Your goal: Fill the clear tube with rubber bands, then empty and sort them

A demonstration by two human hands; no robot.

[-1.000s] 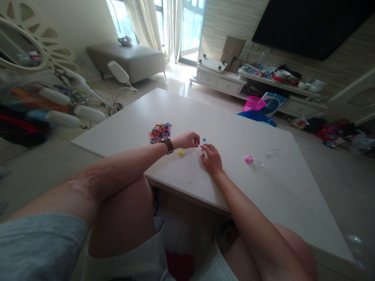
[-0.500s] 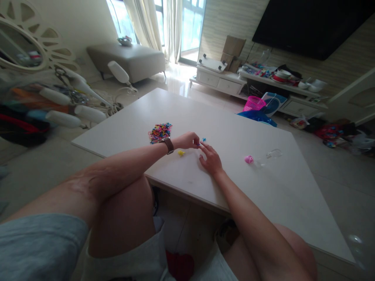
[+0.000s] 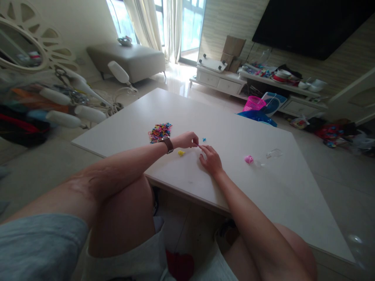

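Observation:
My left hand (image 3: pixel 188 139), with a brown-strapped watch (image 3: pixel 169 145) at its wrist, is closed in a pinch above the table. A speck of pink-purple shows by its fingertips; what it is, I cannot make out. My right hand (image 3: pixel 211 160) rests low on the white table (image 3: pixel 175 105), thumb apart and fingers stretched toward the left fingertips. Just beyond the hands lies a small blue piece (image 3: pixel 204 139). A small yellow piece (image 3: pixel 181 153) sits below my left wrist. Behind the watch spreads a pile of small multicoloured pieces (image 3: pixel 160 132).
Toward the table's right lie a pink rounded object (image 3: pixel 249 159) and a clear transparent container (image 3: pixel 274 153). Past the far edge stand a pink basket (image 3: pixel 254 103) and a TV cabinet (image 3: pixel 218 82). A white lamp-like fixture (image 3: pixel 88 114) is at the left edge.
Both hands shift very slightly; the right fingertips have drawn a little nearer to me, leaving the blue piece in fuller view. Everything else lies as before.

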